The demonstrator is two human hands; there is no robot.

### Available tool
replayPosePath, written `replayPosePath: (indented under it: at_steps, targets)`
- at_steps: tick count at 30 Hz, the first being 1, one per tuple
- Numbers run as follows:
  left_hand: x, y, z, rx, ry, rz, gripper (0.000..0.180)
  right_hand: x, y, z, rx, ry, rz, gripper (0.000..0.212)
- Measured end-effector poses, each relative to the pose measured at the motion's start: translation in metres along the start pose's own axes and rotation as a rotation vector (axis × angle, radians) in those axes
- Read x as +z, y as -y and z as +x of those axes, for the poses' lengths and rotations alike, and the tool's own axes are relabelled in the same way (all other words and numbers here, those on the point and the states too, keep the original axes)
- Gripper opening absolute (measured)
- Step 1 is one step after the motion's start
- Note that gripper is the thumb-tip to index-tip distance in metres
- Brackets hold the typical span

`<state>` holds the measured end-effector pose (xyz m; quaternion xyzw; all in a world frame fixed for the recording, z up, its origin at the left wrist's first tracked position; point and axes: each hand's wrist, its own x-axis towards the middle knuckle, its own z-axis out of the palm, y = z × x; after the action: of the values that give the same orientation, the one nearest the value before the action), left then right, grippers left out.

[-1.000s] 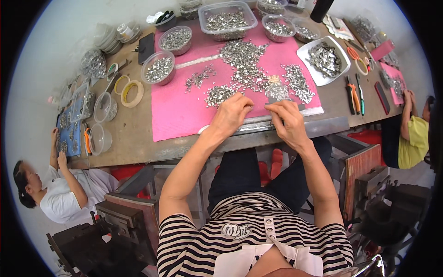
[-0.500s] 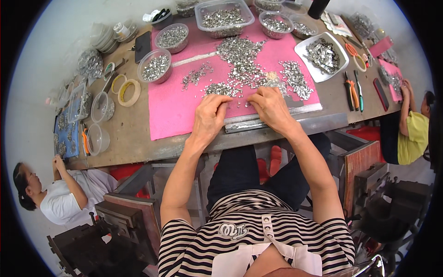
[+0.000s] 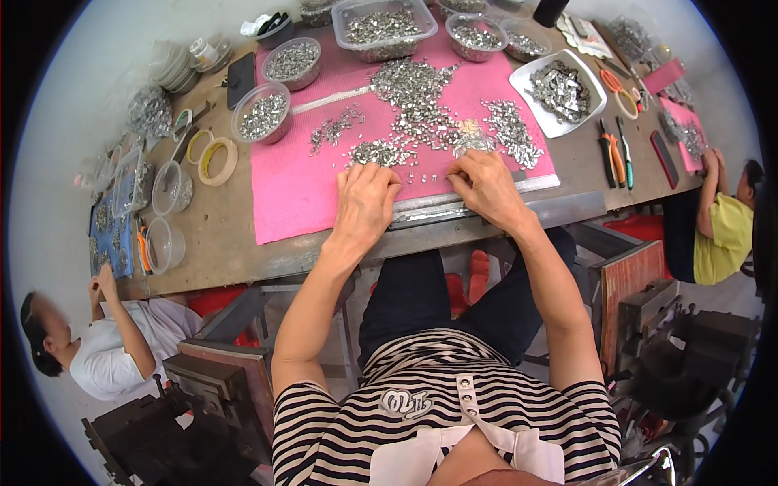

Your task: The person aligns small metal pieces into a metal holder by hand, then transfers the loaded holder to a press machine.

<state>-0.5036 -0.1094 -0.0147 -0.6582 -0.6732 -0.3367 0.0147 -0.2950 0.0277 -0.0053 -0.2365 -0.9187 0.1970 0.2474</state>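
My left hand point(image 3: 363, 201) rests at the front of the pink mat point(image 3: 304, 190), thumb and fingers closed in a pinch. Facing it, my right hand point(image 3: 489, 188) is pinched too, just above the metal strip point(image 3: 429, 211) along the mat's front edge. Whatever either pinch holds is too small or hidden. Between my hands lie several tiny silvery metal pieces point(image 3: 422, 178). A small heap of metal pieces point(image 3: 379, 152) lies just beyond my left fingertips. Farther back spreads a larger pile of silvery pieces point(image 3: 417, 89), with another heap point(image 3: 514, 134) beyond my right hand.
Clear tubs of metal parts point(image 3: 262, 116) and a large clear tub point(image 3: 385, 42) line the mat's back and left. A white dish point(image 3: 559, 93), pliers point(image 3: 613, 155) and tape rolls point(image 3: 217, 161) lie beside it. Two people work at either side, one in yellow point(image 3: 716, 239).
My hands have moved a little farther apart, the right one shifting right. More of the tiny pieces between them now shows. The whole view has shifted slightly.
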Motion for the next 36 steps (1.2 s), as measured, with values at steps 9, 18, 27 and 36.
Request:
replayPosePath:
  at_steps: [9,18,27,36]
  targets:
    - [-0.003,-0.033,-0.016,-0.252,0.059,-0.514,0.004,0.007,-0.004,0.000,-0.071,-0.094,-0.055,0.005]
    - [0.007,-0.037,-0.027,-0.074,0.027,-0.450,0.007,0.006,-0.002,0.001,-0.061,-0.039,-0.043,0.009]
    - [0.009,-0.049,-0.024,0.053,-0.021,-0.255,0.012,0.002,0.007,-0.007,-0.038,-0.097,0.019,0.005]
    - [0.011,-0.042,-0.038,0.134,-0.136,-0.112,0.016,0.012,0.046,-0.034,-0.016,-0.160,0.258,0.004]
